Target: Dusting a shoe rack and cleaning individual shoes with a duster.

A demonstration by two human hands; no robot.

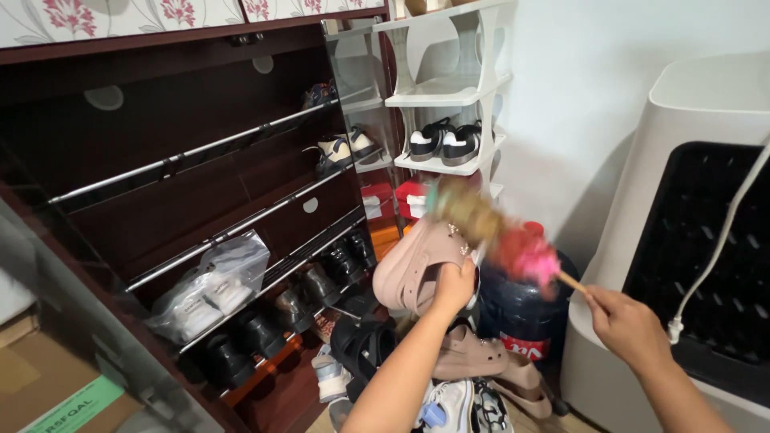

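Observation:
My left hand (454, 286) holds up a beige-pink clog (407, 269) in front of the open shoe cabinet. My right hand (626, 323) grips the wooden handle of a fluffy feather duster (501, 235), pink near the handle and tan and teal toward the tip. The duster is blurred with motion and lies across the top of the clog.
A dark wooden shoe cabinet (200, 192) with metal rails holds black shoes and a plastic-bagged pair (212, 289). A white open rack (449, 92) carries black-and-white sneakers (445, 143). Loose shoes lie below. A blue water jug (521, 309) and a white air cooler (690, 232) stand right.

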